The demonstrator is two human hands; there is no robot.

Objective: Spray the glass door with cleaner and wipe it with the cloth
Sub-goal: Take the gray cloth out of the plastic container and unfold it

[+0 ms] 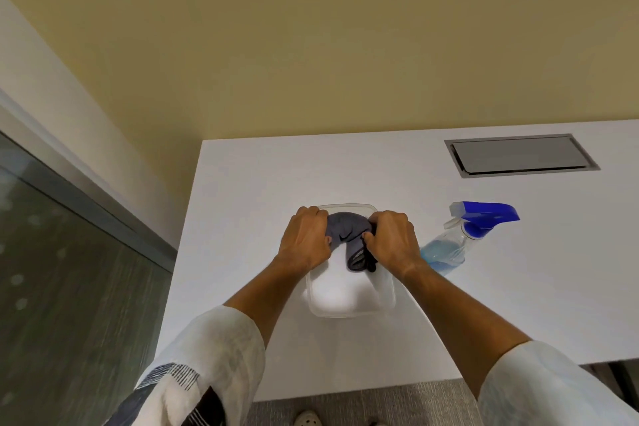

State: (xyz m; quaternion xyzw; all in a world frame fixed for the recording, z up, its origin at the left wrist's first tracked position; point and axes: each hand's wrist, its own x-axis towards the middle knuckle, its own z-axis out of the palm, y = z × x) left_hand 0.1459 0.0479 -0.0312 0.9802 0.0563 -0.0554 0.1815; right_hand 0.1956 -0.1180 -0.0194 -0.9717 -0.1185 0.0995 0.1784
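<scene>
A grey cloth (349, 232) is bunched and twisted between both hands above a clear plastic tub (349, 304) on the white table (242, 204). My left hand (306, 239) grips the cloth's left end and my right hand (392, 240) grips its right end, with one end of the cloth hanging down into the tub. A clear spray bottle (460, 239) with blue liquid and a blue trigger head lies to the right of the tub. The glass door (62, 287) fills the lower left of the view.
A grey metal hatch (518, 156) is set into the table at the back right. A yellow wall rises behind the table. Grey carpet and a shoe (307, 418) show below the table's near edge.
</scene>
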